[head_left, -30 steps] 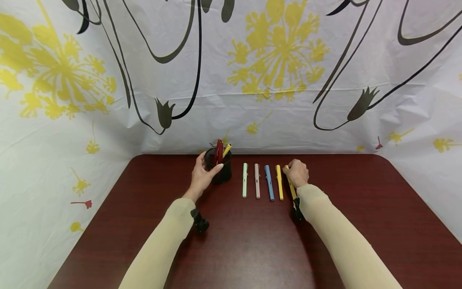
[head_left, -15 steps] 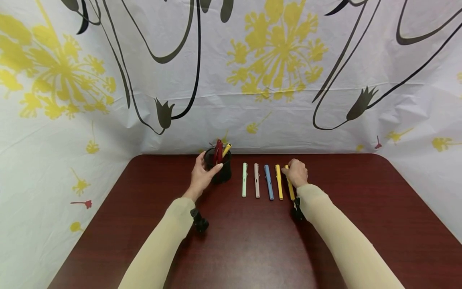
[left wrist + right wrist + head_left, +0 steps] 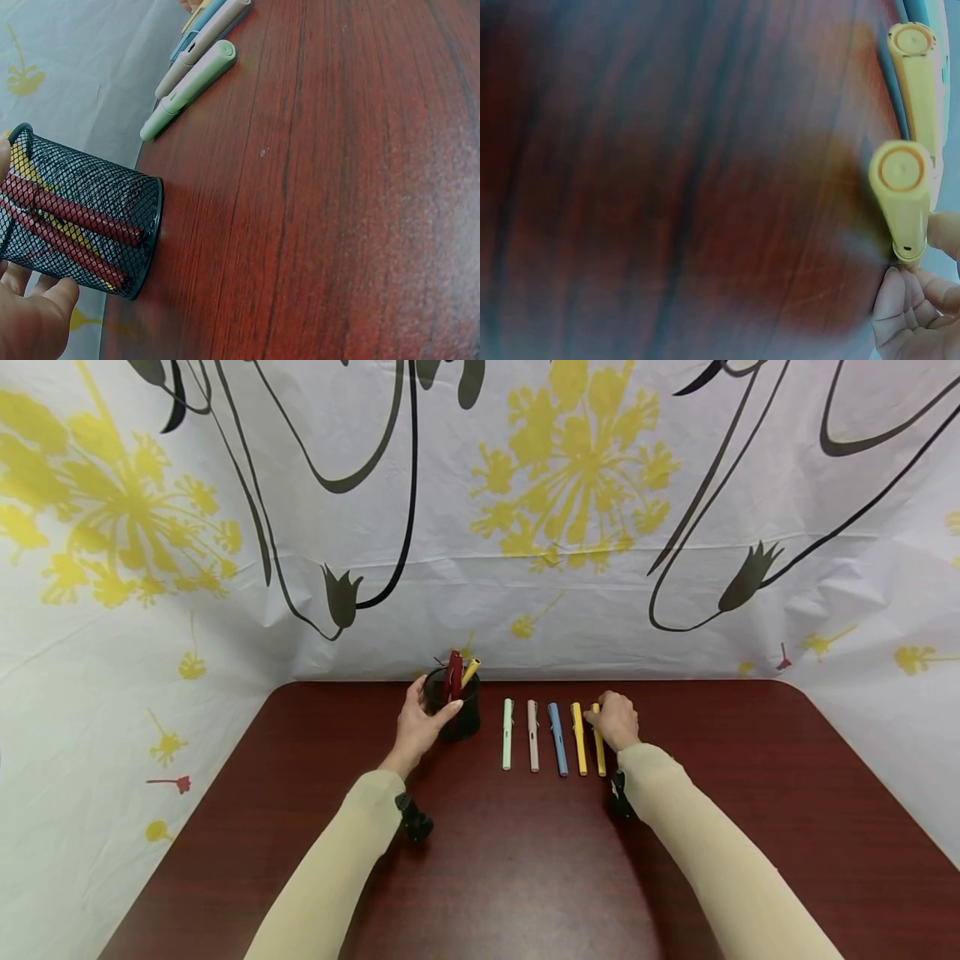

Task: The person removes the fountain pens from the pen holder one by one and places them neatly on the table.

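Note:
My left hand [image 3: 418, 728] holds a black mesh pen cup [image 3: 468, 717], thumb on its near side and fingers round the far left. Red pens [image 3: 454, 675] and a yellow pen [image 3: 471, 672] stand inside it. Through the mesh in the left wrist view, red pens [image 3: 82, 217] show leaning. My right hand [image 3: 617, 720] pinches the far end of the rightmost yellow pen [image 3: 600, 756], which lies on the table. Left of it in a row are another yellow pen [image 3: 580, 743], a blue pen [image 3: 558, 742], a pale pink pen [image 3: 533, 739] and a pale green pen [image 3: 507, 739].
The dark red-brown wooden table [image 3: 525, 868] ends at a back edge just behind the cup and pens. A white cloth [image 3: 450, 527] with yellow and grey plant prints hangs behind it. A small black camera sits on each wrist.
The near end of the rightmost yellow pen has swung left, so it now lies nearly parallel to its neighbour. My right hand has shifted very slightly left; the left hand stays on the cup.

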`<state>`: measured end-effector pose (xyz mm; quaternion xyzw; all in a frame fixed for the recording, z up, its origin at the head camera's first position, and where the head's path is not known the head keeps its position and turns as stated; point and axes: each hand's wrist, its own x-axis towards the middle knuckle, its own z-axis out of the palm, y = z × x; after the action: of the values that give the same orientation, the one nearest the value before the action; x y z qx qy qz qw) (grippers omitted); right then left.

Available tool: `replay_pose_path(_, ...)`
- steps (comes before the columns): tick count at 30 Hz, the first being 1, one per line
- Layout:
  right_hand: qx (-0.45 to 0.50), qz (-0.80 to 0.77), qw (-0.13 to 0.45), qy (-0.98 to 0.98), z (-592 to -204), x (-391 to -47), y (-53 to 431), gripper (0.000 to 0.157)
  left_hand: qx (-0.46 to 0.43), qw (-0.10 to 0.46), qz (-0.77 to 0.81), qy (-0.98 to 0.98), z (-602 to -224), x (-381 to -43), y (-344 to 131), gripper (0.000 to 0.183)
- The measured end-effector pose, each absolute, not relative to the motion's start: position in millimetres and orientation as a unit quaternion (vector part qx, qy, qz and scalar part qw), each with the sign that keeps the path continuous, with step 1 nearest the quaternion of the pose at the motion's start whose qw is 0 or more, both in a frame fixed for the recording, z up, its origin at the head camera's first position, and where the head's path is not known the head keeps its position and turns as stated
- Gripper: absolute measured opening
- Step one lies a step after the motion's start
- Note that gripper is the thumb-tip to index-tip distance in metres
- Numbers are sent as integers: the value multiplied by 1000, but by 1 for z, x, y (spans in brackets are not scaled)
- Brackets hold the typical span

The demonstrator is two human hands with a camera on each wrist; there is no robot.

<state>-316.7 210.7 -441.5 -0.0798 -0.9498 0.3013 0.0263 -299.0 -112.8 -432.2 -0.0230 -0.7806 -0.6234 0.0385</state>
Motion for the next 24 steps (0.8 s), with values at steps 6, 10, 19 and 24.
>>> replay_pose_path(6,-76,300,25,-950,-442,-316,211,44,-23,39,-619,-784,-432,-298,-113,86)
replay_pose_path(10,-71,300,26,-951,-441,-316,211,45,-23,37,-616,-786,-431,-298,-113,86)
replay_pose_path(19,-62,315,27,-947,-438,-315,213,50,-19,35,-618,-785,-431,-297,-112,84)
replay_pose_path(24,-52,335,49,-940,-433,-317,213,52,-22,35,-621,-783,-431,-297,-112,85)
